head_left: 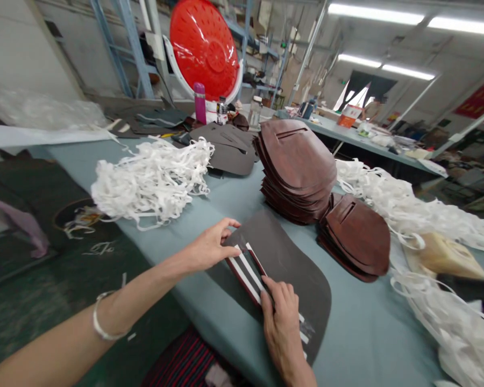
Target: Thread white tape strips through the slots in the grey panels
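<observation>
A dark grey panel lies at the frame's centre, its long axis slanting from upper left to a rounded lower-right end, white strips following that slant. A person's left hand spreads thumb and forefinger at the upper-left end; the right hand rests lower, thumb and forefinger close together on the strips. Whether either hand pinches cannot be told.
</observation>
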`<act>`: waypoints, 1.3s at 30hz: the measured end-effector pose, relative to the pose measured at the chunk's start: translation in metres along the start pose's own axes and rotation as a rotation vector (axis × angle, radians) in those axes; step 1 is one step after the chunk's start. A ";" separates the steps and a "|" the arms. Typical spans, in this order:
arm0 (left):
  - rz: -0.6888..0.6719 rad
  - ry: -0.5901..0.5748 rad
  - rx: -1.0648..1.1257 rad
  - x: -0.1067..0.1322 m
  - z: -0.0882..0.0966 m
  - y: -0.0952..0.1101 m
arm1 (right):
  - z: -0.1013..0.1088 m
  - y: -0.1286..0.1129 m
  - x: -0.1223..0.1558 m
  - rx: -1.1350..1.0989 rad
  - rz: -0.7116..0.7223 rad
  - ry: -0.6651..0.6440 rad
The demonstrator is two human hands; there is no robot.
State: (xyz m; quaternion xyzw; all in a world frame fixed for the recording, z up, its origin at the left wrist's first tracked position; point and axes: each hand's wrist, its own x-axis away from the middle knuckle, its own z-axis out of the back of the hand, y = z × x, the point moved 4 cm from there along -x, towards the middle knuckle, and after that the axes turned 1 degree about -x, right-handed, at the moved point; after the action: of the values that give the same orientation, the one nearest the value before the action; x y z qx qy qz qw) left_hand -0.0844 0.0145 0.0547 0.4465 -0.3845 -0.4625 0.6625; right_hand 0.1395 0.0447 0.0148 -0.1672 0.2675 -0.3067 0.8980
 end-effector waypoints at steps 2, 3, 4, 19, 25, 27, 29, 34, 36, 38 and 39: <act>-0.018 0.131 -0.217 0.002 0.004 -0.005 | 0.001 0.003 0.000 -0.007 -0.045 0.001; -0.049 0.204 -0.351 0.005 0.003 -0.009 | 0.001 0.004 0.000 0.006 -0.066 0.003; -0.098 0.256 -0.471 0.009 0.001 -0.013 | 0.000 0.006 0.001 0.030 -0.082 0.010; -0.413 0.126 -0.671 0.040 -0.028 -0.039 | -0.042 -0.043 -0.050 0.138 0.102 -0.030; -0.468 0.133 -0.833 0.047 -0.030 -0.040 | -0.019 -0.028 -0.016 0.241 0.205 -0.114; -0.489 0.133 -0.892 0.048 -0.031 -0.038 | -0.014 -0.023 -0.009 0.230 0.183 -0.116; -0.510 0.126 -0.930 0.048 -0.032 -0.034 | -0.015 -0.025 -0.011 0.218 0.147 -0.117; -0.556 -0.008 -0.928 0.048 -0.040 -0.026 | -0.036 -0.048 -0.031 0.308 0.112 -0.120; -0.557 -0.012 -0.931 0.049 -0.041 -0.027 | -0.040 -0.054 -0.032 0.393 0.133 -0.120; -0.564 0.015 -0.947 0.049 -0.042 -0.029 | -0.038 -0.052 -0.024 0.466 0.174 -0.124; -0.572 0.025 -0.956 0.049 -0.042 -0.030 | -0.034 -0.048 -0.016 0.492 0.190 -0.127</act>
State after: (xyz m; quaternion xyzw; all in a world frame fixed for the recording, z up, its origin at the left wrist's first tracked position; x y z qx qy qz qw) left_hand -0.0404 -0.0277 0.0181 0.1885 0.0124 -0.7415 0.6438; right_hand 0.0866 0.0141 0.0160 0.0630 0.1428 -0.2657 0.9513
